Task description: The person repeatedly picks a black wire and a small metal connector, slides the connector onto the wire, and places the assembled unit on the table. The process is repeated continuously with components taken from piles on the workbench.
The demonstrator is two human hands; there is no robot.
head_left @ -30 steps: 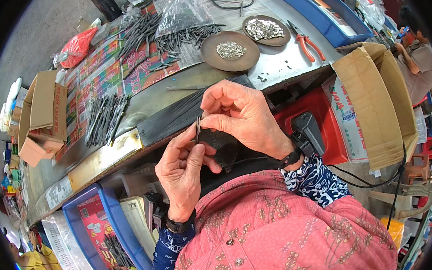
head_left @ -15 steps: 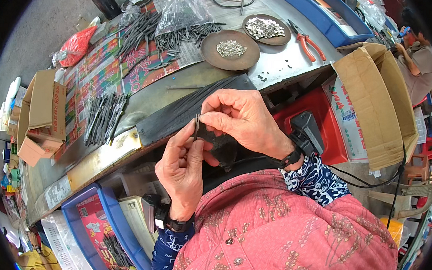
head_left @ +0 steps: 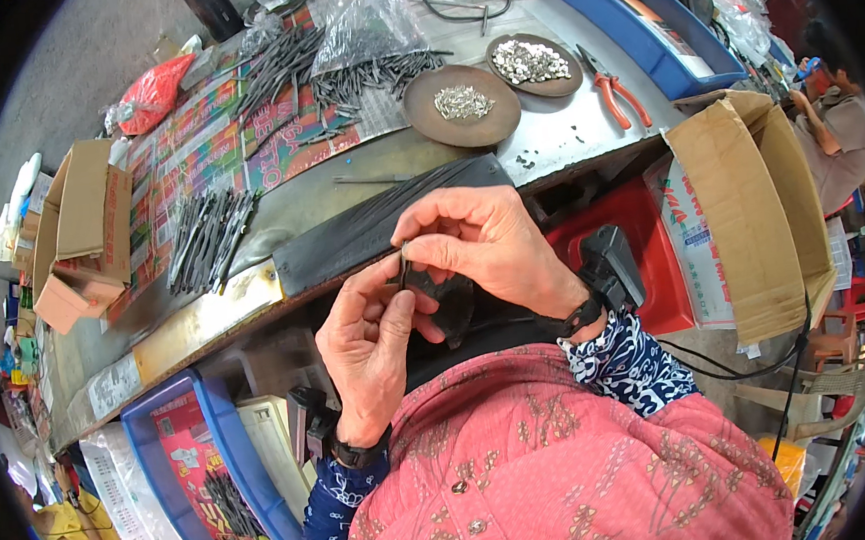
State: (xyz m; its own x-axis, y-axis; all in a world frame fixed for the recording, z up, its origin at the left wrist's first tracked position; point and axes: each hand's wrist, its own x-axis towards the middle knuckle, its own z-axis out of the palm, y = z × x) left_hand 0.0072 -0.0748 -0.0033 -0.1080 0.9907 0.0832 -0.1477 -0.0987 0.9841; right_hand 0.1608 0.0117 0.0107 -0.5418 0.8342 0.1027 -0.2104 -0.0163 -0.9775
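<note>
My left hand [head_left: 367,360] pinches a short, thin dark strip [head_left: 404,272] upright between thumb and forefinger, just off the bench's front edge. At the strip's upper end, the thumb and forefinger of my right hand [head_left: 481,251] are pressed together; whatever lies between them is too small to make out. Beyond my hands, a dark padded board [head_left: 350,234] lies along the bench edge. A brown plate [head_left: 421,110] with small silvery metal pieces sits farther back. Beside it, a second brown dish [head_left: 552,88] holds pale shiny pieces. To the left lies a bundle of black strips [head_left: 212,240].
Red-handled pliers [head_left: 613,97] lie right of the dishes. More black strips [head_left: 379,78] are heaped under a clear bag. Open cardboard boxes stand left [head_left: 88,219] and right [head_left: 740,218]. A blue bin [head_left: 143,431] sits below the bench; another person [head_left: 834,132] is far right.
Both hands have shifted slightly to the right and down a little, still together at the strip. The right fingertips now cover more of its upper end.
</note>
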